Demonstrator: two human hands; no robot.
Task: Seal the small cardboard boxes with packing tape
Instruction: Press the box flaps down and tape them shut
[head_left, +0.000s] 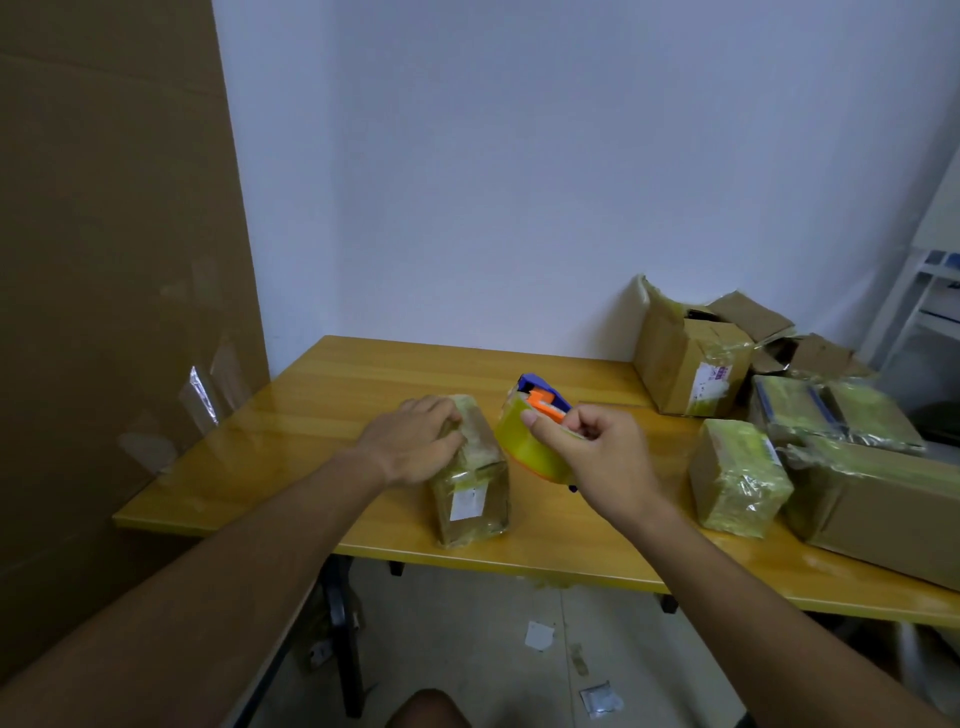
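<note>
A small cardboard box, wrapped in yellowish tape and bearing a white label, stands near the front edge of the yellow wooden table. My left hand rests on the box's top left side with its fingers curved over it. Just right of the box, my right hand grips a tape dispenser with a yellow-green tape roll, an orange part and a blue frame. The dispenser is tilted and close to the box's top right edge.
Another taped small box sits to the right. Behind it stand an opened carton and several wrapped packages. A long carton lies at the right edge. A large cardboard sheet leans on the left. Paper scraps litter the floor.
</note>
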